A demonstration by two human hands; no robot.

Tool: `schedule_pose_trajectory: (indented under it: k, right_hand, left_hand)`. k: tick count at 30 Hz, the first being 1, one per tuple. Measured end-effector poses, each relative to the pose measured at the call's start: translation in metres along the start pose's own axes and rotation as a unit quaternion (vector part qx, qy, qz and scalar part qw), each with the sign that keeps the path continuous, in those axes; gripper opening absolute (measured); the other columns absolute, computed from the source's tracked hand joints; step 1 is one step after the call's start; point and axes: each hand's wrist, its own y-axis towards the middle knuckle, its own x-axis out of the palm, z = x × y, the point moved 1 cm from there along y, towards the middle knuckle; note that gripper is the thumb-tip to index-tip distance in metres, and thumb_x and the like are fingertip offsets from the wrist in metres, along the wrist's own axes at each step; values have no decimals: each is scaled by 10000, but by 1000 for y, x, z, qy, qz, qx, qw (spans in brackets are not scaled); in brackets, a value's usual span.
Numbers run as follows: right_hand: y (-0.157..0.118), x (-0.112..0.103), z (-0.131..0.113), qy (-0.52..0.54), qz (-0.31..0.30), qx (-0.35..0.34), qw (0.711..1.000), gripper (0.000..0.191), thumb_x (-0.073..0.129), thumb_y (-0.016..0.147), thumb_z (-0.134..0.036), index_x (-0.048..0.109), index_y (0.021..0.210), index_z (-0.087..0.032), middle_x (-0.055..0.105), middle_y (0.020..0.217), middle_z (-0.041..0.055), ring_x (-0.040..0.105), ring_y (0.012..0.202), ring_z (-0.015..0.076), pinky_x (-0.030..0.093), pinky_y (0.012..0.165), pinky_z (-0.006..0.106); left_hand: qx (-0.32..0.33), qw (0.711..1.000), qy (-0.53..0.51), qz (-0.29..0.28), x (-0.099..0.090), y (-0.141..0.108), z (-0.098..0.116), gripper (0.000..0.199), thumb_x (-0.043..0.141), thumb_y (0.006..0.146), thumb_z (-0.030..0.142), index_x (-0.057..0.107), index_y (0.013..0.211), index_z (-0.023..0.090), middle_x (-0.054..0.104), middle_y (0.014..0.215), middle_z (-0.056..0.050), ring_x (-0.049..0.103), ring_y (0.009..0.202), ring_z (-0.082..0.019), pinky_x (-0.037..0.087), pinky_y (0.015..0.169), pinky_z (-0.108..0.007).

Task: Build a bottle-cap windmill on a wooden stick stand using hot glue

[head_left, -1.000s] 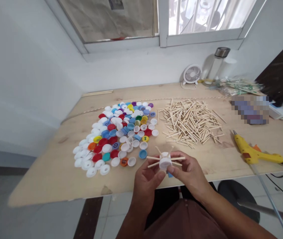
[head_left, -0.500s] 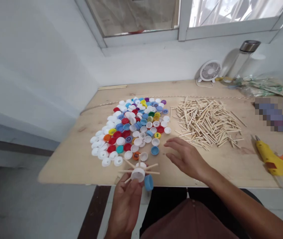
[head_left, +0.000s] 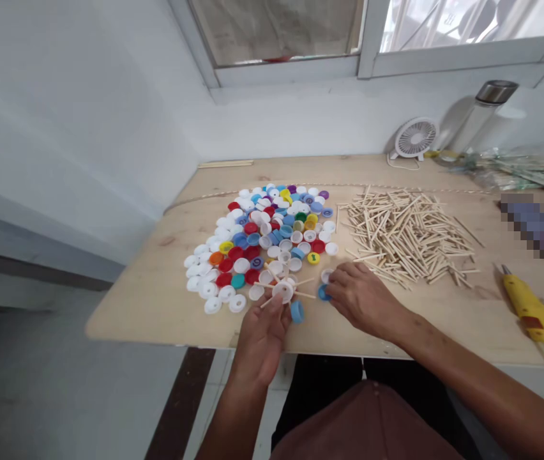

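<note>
My left hand is closed on a white bottle cap with several short wooden sticks fanning out from it. A light blue cap hangs at the lower right of this piece. My right hand lies low over the table, its fingertips on a blue cap and close to a white cap; the fingers partly cover both. Left of it spreads a pile of coloured caps, and behind it lies a heap of short sticks.
On the wooden table, a yellow glue gun lies at the right. A small white fan, a bottle and plastic-wrapped sticks are at the back right. A twisted cord crosses behind the piles.
My left hand has raised the cap piece up and to the right, over the pile's edge. My right hand has reached the blue and white caps, which now sit apart from the pile.
</note>
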Motion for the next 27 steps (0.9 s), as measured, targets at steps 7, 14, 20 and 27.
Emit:
schedule_pose_trajectory:
  k: [7,14,20,27]
  right_hand:
    - [-32,0,2,30,74,23,997,190,537,901,-203,660,1045,-189,624,1125,118,483,1093,272,376,867,409]
    - [-20,14,-4,35,106,-4,994,120,552,913,-205,671,915,-192,641,1100,88,496,1098,250,379,878,406]
    - [-50,15,-1,50,130,9,990,139,525,926,-197,662,940,-195,642,1121,81,499,1111,246,386,910,416]
    - [-38,2,14,63,89,110,988,208,491,921,-216,613,1087,-184,610,1163,122,565,1065,239,448,861,364]
  left_hand:
    - [-1,1000,8,-27,12,4,-7,284,793,664,262,692,906,154,705,953,-53,650,872,-155,535,736,-237]
    - [25,1000,6,13,16,-8,-15,309,830,608,267,668,848,159,704,859,-27,659,776,-137,519,733,-239]
    - [18,1000,6,-4,20,-13,-19,300,831,605,244,665,839,156,707,848,-23,656,789,-132,521,742,-236]
    - [5,1000,6,-1,25,-17,-24,294,834,599,244,666,827,166,700,840,-7,658,788,-127,529,756,-237]
